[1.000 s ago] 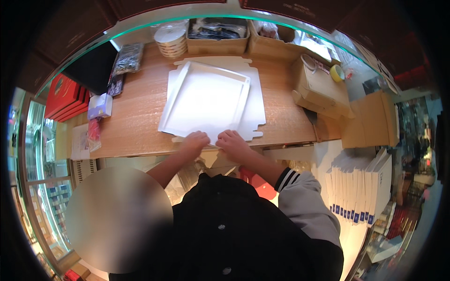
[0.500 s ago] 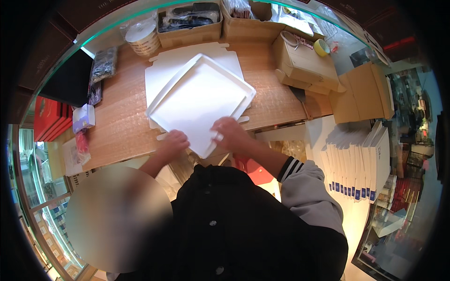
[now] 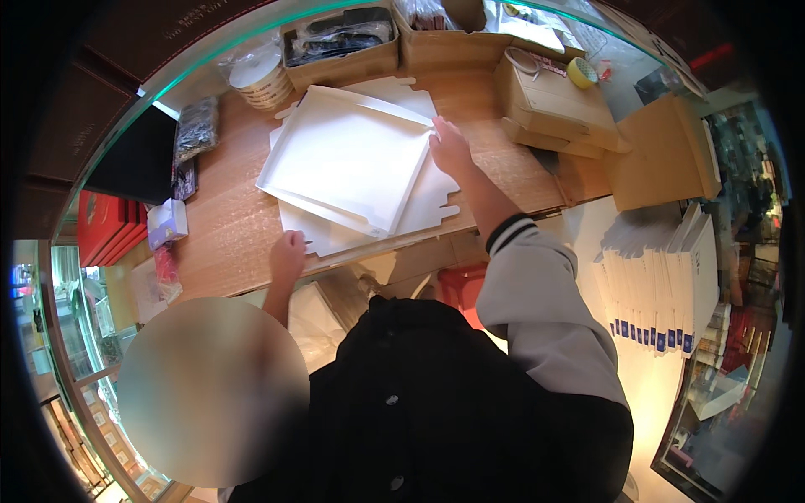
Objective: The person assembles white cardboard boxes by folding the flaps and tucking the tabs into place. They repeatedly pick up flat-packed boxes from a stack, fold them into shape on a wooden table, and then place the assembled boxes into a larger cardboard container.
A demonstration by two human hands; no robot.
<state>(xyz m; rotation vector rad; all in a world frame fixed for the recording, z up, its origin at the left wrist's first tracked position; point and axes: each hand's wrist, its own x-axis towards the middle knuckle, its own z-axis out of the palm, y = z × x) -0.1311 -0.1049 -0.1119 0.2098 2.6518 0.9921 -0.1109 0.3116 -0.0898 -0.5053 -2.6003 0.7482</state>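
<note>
A shallow white cardboard box tray [image 3: 348, 159] with folded-up walls lies at an angle over flat white cardboard [image 3: 432, 201] on the wooden table. My right hand [image 3: 451, 147] is at the tray's far right corner, its fingers closed on the wall there. By the table's front edge, my left hand [image 3: 288, 251] is apart from the tray, near a tab of the flat cardboard. Its fingers are curled in, and nothing shows in them.
Along the back stand a roll of printed tape [image 3: 258, 75], an open carton [image 3: 342, 46] of dark wrapped items and a brown carton [image 3: 558, 105] with yellow tape on top. Red boxes [image 3: 109, 228] and a tissue pack [image 3: 168, 222] sit left. White flat boxes [image 3: 654, 281] stand stacked right.
The tray has turned and shifted away from me, to the left. My right hand has moved from its near corner to the far right corner; my left hand has come off it.
</note>
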